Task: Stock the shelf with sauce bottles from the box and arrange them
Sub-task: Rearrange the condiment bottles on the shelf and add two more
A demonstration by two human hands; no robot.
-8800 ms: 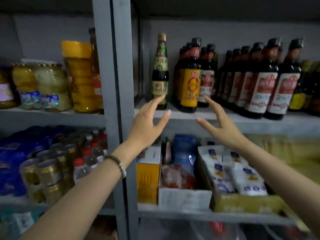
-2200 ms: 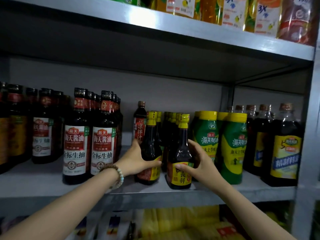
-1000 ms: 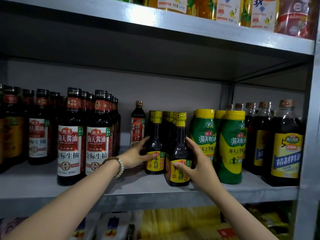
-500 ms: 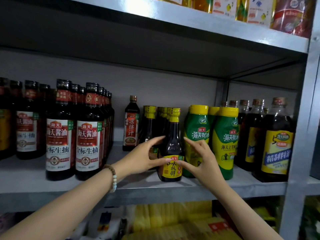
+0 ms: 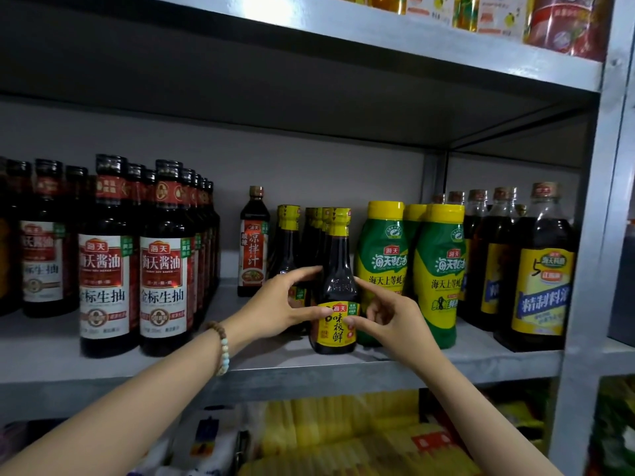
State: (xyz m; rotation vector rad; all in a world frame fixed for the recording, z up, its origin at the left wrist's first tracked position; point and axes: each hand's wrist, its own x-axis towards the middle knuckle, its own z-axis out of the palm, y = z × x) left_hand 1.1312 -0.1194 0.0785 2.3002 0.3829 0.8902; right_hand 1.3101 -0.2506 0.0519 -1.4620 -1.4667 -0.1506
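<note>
While it stands upright at the near edge of the shelf [image 5: 275,365], the yellow-capped sauce bottle [image 5: 335,293] fronts a row of like bottles. On its left side the left hand [image 5: 278,305] grips it between thumb and forefinger. The right hand [image 5: 388,312] does likewise on its right side, its other fingers curled. Green squeeze bottles [image 5: 383,266] stand just to the right.
</note>
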